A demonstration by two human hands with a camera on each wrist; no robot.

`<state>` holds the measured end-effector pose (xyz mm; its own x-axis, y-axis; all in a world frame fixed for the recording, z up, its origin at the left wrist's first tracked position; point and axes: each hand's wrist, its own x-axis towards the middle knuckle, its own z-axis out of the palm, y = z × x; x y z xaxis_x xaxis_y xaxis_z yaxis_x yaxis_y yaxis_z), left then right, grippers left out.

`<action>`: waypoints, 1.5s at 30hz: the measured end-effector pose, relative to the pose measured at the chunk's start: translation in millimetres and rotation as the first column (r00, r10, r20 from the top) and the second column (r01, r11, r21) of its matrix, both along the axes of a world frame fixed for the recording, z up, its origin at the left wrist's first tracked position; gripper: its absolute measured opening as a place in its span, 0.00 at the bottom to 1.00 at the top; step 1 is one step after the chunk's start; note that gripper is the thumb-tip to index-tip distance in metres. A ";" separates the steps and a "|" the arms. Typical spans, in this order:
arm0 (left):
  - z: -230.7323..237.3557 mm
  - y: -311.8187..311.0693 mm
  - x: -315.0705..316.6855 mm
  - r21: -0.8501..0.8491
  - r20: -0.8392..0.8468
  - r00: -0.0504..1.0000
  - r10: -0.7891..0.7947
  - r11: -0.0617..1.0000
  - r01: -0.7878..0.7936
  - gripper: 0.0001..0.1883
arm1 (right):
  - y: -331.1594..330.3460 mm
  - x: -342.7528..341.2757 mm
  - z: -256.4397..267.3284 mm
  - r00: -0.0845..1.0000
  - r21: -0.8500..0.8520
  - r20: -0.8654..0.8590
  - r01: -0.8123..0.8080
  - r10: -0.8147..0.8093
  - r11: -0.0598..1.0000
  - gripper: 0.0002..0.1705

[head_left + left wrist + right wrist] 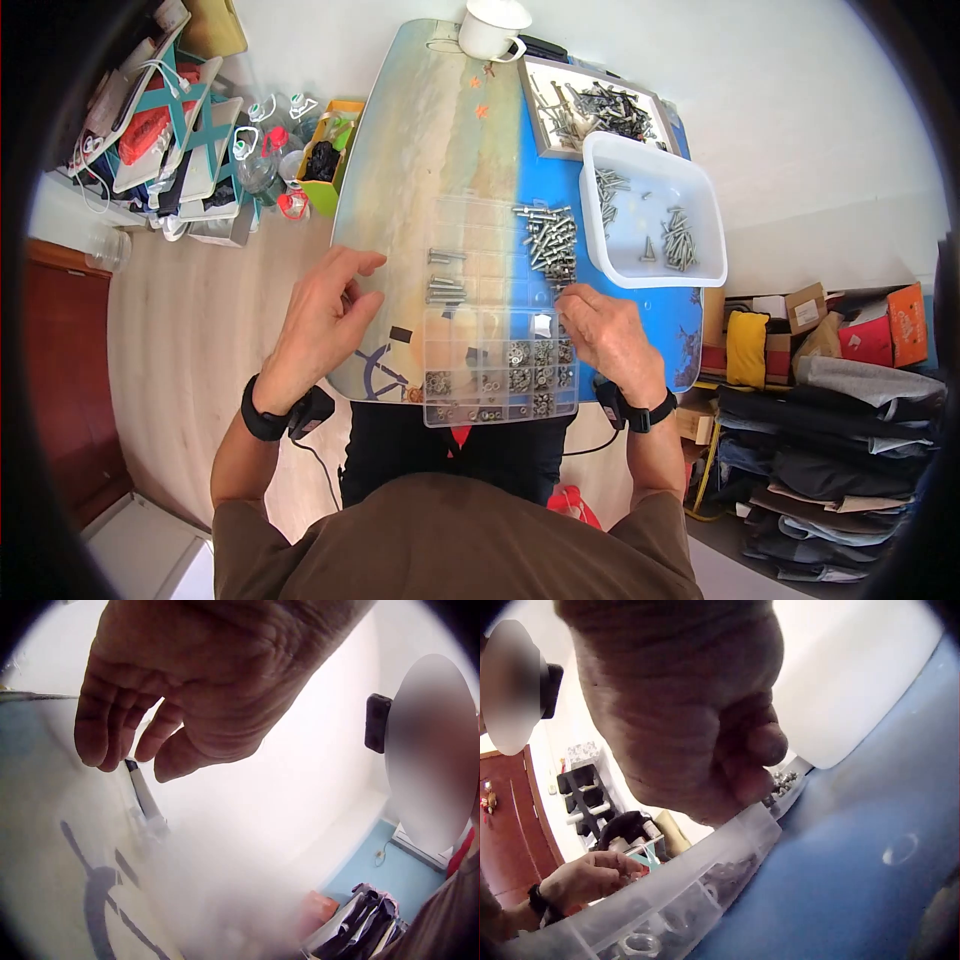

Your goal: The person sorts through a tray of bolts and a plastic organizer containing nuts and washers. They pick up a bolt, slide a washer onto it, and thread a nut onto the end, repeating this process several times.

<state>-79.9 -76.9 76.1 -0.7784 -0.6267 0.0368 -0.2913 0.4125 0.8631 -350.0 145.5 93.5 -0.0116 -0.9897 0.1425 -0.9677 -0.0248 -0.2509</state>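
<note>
A clear compartment box (430, 335) lies along the table's near edge, nuts (519, 378) in several compartments. Its transparent lid section (480, 215) extends away from it, with a heap of screws (549, 238) at the right and a few screws (446, 290) at the left. My right hand (608, 335) is over the box's upper right corner; in the right wrist view that hand (682, 705) has curled fingers by the box wall (757, 825), and its fingertips are partly hidden. Left of the box, my left hand (325, 315) hovers with loosely bent fingers; the left wrist view shows this hand (202, 682) empty.
A white plastic tub (655, 275) with screws stands at the right, behind my right hand. Beyond it is a framed tray (553, 148) of dark and silver screws. A white mug (490, 35) sits at the far edge. Folded clothes (830, 440) are stacked off the table's right side.
</note>
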 end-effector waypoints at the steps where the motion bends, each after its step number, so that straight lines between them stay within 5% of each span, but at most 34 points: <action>1: 0.4 1.3 0.3 0.002 -0.001 1.000 0.007 1.000 -0.007 0.16 | 0.1 0.0 0.1 1.000 -0.007 0.001 0.000 0.000 1.000 0.20; 7: 13.2 20.6 -0.1 0.058 -0.059 0.997 0.047 0.997 -0.044 0.17 | 7.3 1.1 1.5 1.000 -0.067 0.008 0.010 -0.009 0.998 0.19; 10: 23.4 44.2 0.2 0.159 -0.086 0.996 -0.022 0.987 0.035 0.16 | 17.1 18.1 13.4 0.985 -0.190 0.163 0.085 -0.054 0.978 0.13; 13: 24.1 80.4 -6.4 0.224 -0.199 0.971 -0.132 0.958 0.176 0.15 | 36.3 48.5 19.6 0.663 -0.142 0.743 0.291 -0.092 0.946 0.10; 16: 30.0 121.2 -15.8 0.401 -0.287 0.934 -0.215 0.858 0.321 0.14 | 52.4 80.2 13.9 0.515 -0.224 0.857 0.368 0.003 0.902 0.09; 18: 22.5 141.9 -12.5 0.512 -0.322 0.917 -0.235 0.772 0.377 0.14 | 62.7 101.0 4.3 0.526 -0.271 0.850 0.372 0.039 0.888 0.09; 20: 8.7 157.4 -9.0 0.718 -0.292 0.933 -0.209 0.596 0.358 0.13 | 70.3 122.4 0.3 0.173 -0.143 0.983 0.466 0.068 0.873 0.09; 21: 11.3 160.7 -6.8 0.691 -0.235 0.943 -0.236 0.642 0.332 0.13 | 77.1 127.7 -8.9 0.094 -0.131 0.991 0.475 0.097 0.870 0.09; 24: 7.4 176.6 -2.9 0.555 -0.302 0.943 -0.142 0.778 0.295 0.12 | 92.7 137.5 -21.5 0.081 -0.119 0.993 0.472 0.091 0.874 0.09; 27: 6.3 182.1 3.1 0.571 -0.243 0.953 -0.182 0.767 0.292 0.12 | 102.8 139.3 -38.1 0.140 -0.131 0.987 0.399 0.081 0.907 0.08; 31: 0.6 189.3 5.9 0.558 -0.210 0.952 -0.224 0.772 0.305 0.12 | 105.2 142.2 -35.8 0.091 -0.122 0.992 0.415 0.092 0.901 0.08; 34: -1.1 196.6 5.3 0.542 -0.227 0.955 -0.194 0.789 0.289 0.13 | 107.4 143.5 -37.3 -0.048 -0.061 0.995 0.448 0.093 0.892 0.08; 36: -1.7 202.1 4.4 0.578 -0.242 0.970 -0.020 0.800 0.161 0.13 | 108.9 145.6 -41.0 -0.110 -0.056 0.987 0.458 0.120 0.887 0.08; 43: 0.2 203.7 -2.5 0.513 -0.170 0.973 -0.158 0.829 0.224 0.11 | 112.7 145.3 -52.1 -0.199 -0.030 0.972 0.429 0.127 0.903 0.07; 45: 3.7 203.9 -6.9 0.311 -0.140 0.961 -0.237 0.911 0.270 0.10 | 114.8 144.3 -52.5 -0.267 -0.006 0.954 0.431 0.134 0.902 0.07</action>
<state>-86.8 127.0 79.8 -0.9157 -0.3985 -0.0515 -0.1222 0.1540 0.9805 -205.7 260.4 41.0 -0.5466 -0.8360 -0.0474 0.4636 -0.2550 -0.8486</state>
